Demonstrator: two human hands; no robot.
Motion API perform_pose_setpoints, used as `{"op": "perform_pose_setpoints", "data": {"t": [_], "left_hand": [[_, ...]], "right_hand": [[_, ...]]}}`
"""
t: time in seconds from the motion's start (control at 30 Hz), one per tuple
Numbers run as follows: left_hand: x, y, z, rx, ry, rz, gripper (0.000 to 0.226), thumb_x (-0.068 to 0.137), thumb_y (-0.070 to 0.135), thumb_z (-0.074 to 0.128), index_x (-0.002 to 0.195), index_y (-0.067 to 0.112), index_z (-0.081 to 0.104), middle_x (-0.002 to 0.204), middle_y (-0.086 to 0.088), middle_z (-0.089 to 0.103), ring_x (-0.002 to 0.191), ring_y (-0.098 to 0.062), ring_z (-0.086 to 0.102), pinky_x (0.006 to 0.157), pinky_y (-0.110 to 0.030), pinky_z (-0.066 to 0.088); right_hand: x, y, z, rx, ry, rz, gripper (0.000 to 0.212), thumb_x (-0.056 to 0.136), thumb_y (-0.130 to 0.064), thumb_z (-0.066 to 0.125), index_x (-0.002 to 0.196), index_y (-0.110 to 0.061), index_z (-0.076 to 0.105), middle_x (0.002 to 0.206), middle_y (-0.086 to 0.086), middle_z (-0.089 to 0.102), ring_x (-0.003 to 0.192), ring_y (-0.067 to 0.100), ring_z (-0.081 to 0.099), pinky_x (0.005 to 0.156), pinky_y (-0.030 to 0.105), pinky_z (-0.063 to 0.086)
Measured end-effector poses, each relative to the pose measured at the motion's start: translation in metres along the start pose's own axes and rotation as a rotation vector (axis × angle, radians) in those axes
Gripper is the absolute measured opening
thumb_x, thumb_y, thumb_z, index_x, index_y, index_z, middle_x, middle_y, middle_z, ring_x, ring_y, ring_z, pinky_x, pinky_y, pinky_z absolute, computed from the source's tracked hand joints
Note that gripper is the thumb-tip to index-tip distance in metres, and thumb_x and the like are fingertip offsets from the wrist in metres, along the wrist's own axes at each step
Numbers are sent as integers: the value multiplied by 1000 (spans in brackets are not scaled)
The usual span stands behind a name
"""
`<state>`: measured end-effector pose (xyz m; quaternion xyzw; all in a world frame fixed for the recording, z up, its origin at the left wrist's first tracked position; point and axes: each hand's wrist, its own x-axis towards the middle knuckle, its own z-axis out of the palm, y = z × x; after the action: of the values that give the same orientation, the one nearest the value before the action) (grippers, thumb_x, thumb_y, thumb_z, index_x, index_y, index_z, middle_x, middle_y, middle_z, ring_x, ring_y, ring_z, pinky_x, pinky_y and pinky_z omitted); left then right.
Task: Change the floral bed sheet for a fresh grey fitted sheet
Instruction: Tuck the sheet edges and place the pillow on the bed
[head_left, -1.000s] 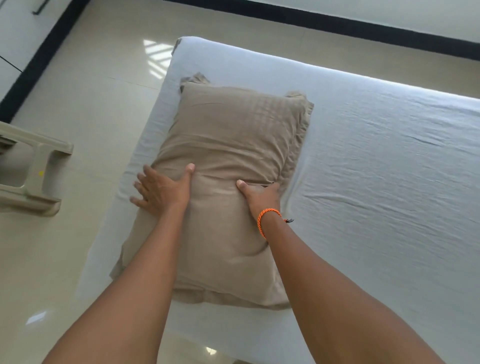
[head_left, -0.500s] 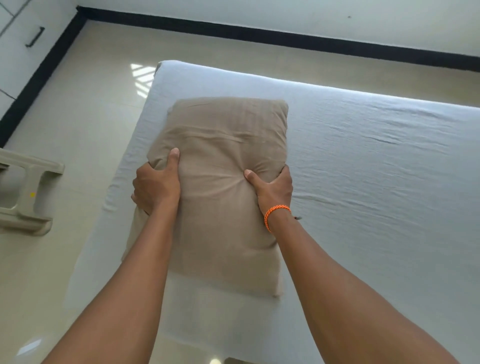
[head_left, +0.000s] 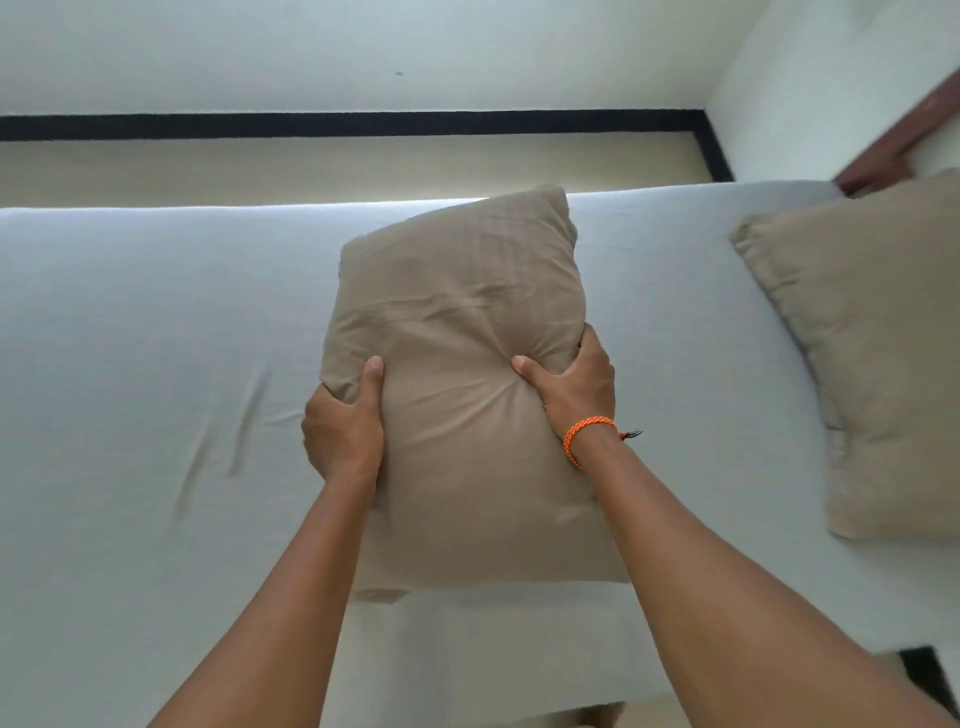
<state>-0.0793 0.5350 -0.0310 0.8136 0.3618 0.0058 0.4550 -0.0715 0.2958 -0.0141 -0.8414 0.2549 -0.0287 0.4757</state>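
Pillow (head_left: 457, 374) in a tan case is sitting in the middle of the head view, held between two bare hands above the bed. The left hand (head_left: 340, 426) is gripping its left edge, thumb lying up along the front face and the other fingers curling behind the fabric, so this grip is clamped on the pillow. The right hand (head_left: 574, 387) is doing the same on the right edge, thumb pressing into the front and puckering the cloth, fingers wrapping round the side; this grip too is clamped on the pillow. An orange braided bracelet (head_left: 587, 439) is circling the right wrist. The pillow is tilting slightly, its upper corner leaning toward the right, and its lower edge is hanging over the near side of the mattress; whether it is touching the sheet there cannot be told.

The grey fitted sheet (head_left: 156, 338) is lying stretched over the mattress, covering it from the left edge across to the right, with a few shallow creases showing left of the hands. A second pillow (head_left: 872, 364) in the same tan cloth is resting flat on the sheet at the right end of the bed, well apart from the held one. Beyond the bed a strip of pale tiled floor (head_left: 311, 166) is running along a white wall (head_left: 363, 52) with a black skirting band (head_left: 363, 124). A dark wooden frame piece (head_left: 904, 140) is slanting in at the upper right corner.
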Motion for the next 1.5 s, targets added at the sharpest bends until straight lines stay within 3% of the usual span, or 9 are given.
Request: {"op": "perform_pose_setpoints", "data": {"t": [0.17,0.4,0.5,0.6,0.67,0.77,1.03,1.37,1.5], "left_hand": [[-113,42,139,-23,-214,53,72,89,73,66,118,7,68,120,-18,72,114,-39,66,97,-47,53],[-249,104,296,-123,-526,86,34,100,50,65,103,16,67,104,-4,72,106,-31,68,94,-44,54],[-281,121,341,-122,-649,76,33,102,40,61,129,21,60,124,1,67,121,-28,64,104,-45,53],[-291,119,364,-68,-757,65,60,101,34,63,156,31,41,150,3,56,134,-24,57,112,-47,49],[-286,109,364,-24,-772,91,57,102,32,64,155,31,43,149,5,55,132,-21,57,110,-45,50],[-265,86,347,39,-731,113,51,104,31,62,152,28,45,147,4,54,130,-19,56,108,-42,51],[-161,-9,241,211,-556,135,32,104,29,58,135,28,60,136,6,59,127,-18,57,106,-43,50],[-37,-150,68,379,-333,197,43,105,28,54,147,21,51,153,3,51,142,-21,44,114,-41,41],[22,-196,12,478,-333,311,57,109,32,48,163,17,34,173,-2,25,161,-21,18,131,-42,18]], "right_hand": [[63,82,-160,-154,123,22,60,71,-46,91,115,-20,60,112,1,72,107,29,67,89,41,54],[156,154,-360,-372,240,-15,64,72,-46,91,121,-16,63,115,16,73,104,40,68,83,47,56],[188,173,-414,-455,231,-4,73,78,-52,85,138,-20,55,129,16,67,118,39,63,93,47,50],[204,190,-431,-731,167,175,94,89,-57,72,164,-32,21,155,16,43,144,37,36,111,57,33],[204,197,-415,-760,153,169,92,91,-49,71,165,-31,19,161,14,36,148,35,30,114,58,28],[188,201,-356,-724,97,22,74,91,-40,71,157,-29,40,155,8,46,143,32,37,111,52,30],[91,207,-135,-608,-322,-253,54,90,-25,72,142,-21,57,141,6,58,130,33,48,103,49,40],[-44,155,112,-626,-557,-456,61,107,-35,53,160,-14,31,171,6,21,158,26,19,125,43,28],[-69,133,189,-686,-570,-488,71,110,-38,44,166,-9,13,175,6,5,162,23,2,131,43,13]]}}
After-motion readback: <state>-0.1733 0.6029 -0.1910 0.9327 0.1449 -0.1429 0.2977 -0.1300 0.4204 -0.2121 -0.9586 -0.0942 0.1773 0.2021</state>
